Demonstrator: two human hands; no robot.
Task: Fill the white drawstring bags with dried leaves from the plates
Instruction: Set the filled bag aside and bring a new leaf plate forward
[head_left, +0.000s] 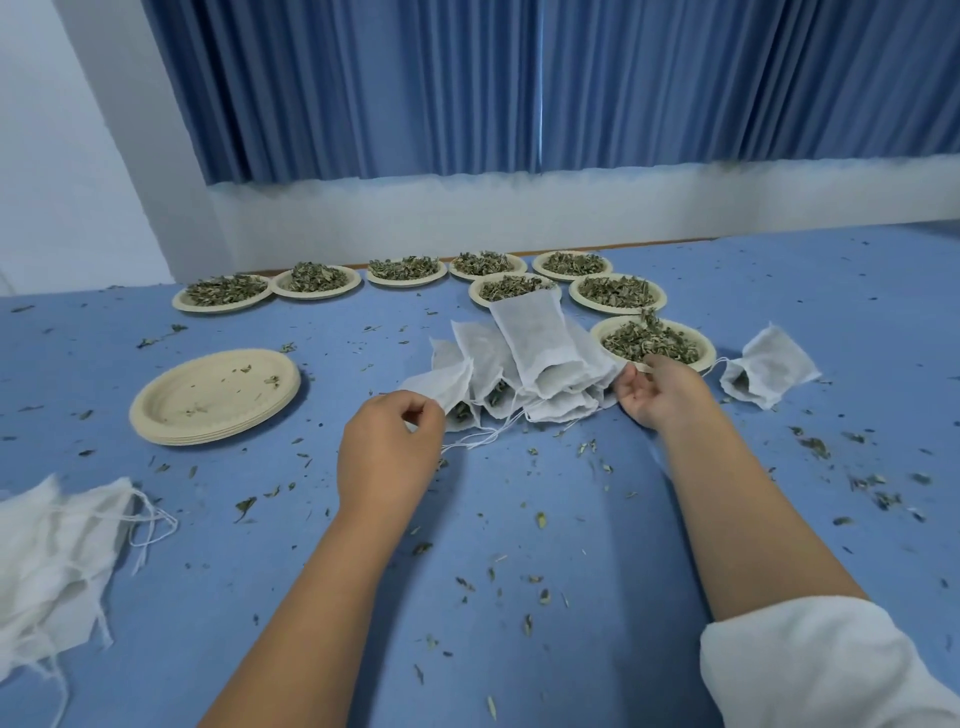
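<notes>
A heap of filled white drawstring bags (524, 364) lies in the middle of the blue surface, their cords trailing toward me. My left hand (387, 449) pinches the mouth of the leftmost bag (441, 382). My right hand (662, 392) is palm up at the heap's right edge, next to a plate of dried leaves (654, 340), with something small pinched between thumb and finger; what it is I cannot tell. Another filled bag (769, 371) lies alone to the right of that plate.
Several more plates of dried leaves (405, 270) line the far edge below a blue curtain. A stack of used plates (215, 395) sits at the left. Limp white bags (57, 561) lie at the near left. Leaf crumbs are scattered everywhere.
</notes>
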